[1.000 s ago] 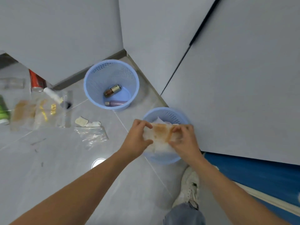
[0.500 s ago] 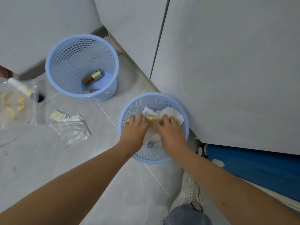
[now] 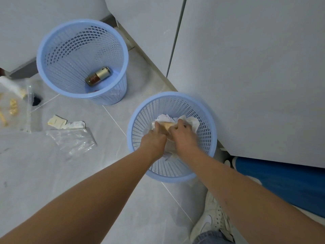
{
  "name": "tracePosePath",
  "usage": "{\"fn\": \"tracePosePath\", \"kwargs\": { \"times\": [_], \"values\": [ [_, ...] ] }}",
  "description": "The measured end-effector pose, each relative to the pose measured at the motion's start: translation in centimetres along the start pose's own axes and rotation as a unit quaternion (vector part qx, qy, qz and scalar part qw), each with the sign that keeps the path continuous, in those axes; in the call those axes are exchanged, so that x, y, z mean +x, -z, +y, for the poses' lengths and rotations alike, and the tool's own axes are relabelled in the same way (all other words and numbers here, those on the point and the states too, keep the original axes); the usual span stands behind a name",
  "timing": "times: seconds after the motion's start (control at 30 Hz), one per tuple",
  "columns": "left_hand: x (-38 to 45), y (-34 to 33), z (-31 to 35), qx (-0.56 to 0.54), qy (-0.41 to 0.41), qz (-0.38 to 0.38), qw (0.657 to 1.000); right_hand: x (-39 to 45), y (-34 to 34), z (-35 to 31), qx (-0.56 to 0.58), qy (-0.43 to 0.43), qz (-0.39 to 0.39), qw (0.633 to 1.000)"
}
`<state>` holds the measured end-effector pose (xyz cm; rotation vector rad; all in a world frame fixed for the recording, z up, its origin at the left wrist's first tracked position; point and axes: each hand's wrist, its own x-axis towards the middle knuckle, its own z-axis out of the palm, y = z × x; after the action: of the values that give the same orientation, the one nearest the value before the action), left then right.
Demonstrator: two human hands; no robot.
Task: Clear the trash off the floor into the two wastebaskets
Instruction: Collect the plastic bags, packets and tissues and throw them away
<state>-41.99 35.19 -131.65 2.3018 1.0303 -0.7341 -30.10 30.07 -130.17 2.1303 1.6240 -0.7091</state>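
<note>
Two light-blue mesh wastebaskets stand on the grey tiled floor by the wall. The near wastebasket holds white crumpled paper. Both my hands are down inside it, and between them is a crumpled clear wrapper with an orange-brown patch. My left hand grips its left side and my right hand grips its right side. The far wastebasket holds a brown and gold bottle. On the floor to the left lie a clear plastic bag and small torn wrappers.
More litter lies at the left edge: a clear package with yellow pieces, a white tube and a dark cap. Grey cabinet panels rise behind the baskets. A blue mat and my white shoe are at the lower right.
My hands have carried the wrapper from above the near wastebasket's rim down into it, onto the white paper. The view has shifted closer to the baskets.
</note>
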Motion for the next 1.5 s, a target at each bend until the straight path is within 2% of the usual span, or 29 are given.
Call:
{"fn": "tracePosePath", "kwargs": {
  "times": [0.27,0.37,0.5,0.63,0.73,0.87,1.0,1.13,1.27,1.37,1.5],
  "values": [
    [-2.1,1.6,-0.4,0.007,-0.008,-0.030,0.999,-1.7,1.3,-0.2,-0.013,0.003,-0.006,1.000],
    [-5.0,4.1,0.0,0.010,-0.024,0.023,0.999,-3.8,3.7,-0.1,-0.012,0.007,0.023,1.000],
    [-8.9,5.6,-0.8,-0.009,-0.071,0.099,0.992,-6.6,6.4,0.0,0.074,0.025,0.085,0.993],
    [-13.2,7.4,-2.3,-0.050,-0.113,0.177,0.976,-8.8,9.3,-1.5,0.103,0.021,0.179,0.978],
    [-16.4,9.4,-4.8,-0.103,-0.127,0.230,0.959,-9.9,12.3,-4.9,0.087,0.035,0.251,0.963],
    [-21.5,11.2,-11.0,-0.137,-0.109,0.278,0.945,-10.5,15.5,-12.6,0.130,0.111,0.294,0.940],
    [-28.0,10.0,-21.4,-0.165,-0.045,0.293,0.941,-11.0,16.3,-22.6,0.209,0.158,0.245,0.933],
    [-35.3,6.7,-32.2,-0.215,0.050,0.264,0.939,-10.7,13.8,-31.7,0.304,0.082,0.126,0.941],
    [-38.0,2.3,-38.5,-0.281,0.149,0.213,0.924,-8.2,9.1,-37.3,0.307,0.032,0.006,0.951],
    [-34.7,-1.5,-40.0,-0.375,0.205,0.177,0.887,-4.1,5.9,-38.1,0.317,-0.003,-0.016,0.948],
    [-26.4,-5.6,-39.8,-0.515,0.253,0.160,0.804,2.3,2.3,-36.3,0.362,-0.056,0.014,0.930]
  ]
}}
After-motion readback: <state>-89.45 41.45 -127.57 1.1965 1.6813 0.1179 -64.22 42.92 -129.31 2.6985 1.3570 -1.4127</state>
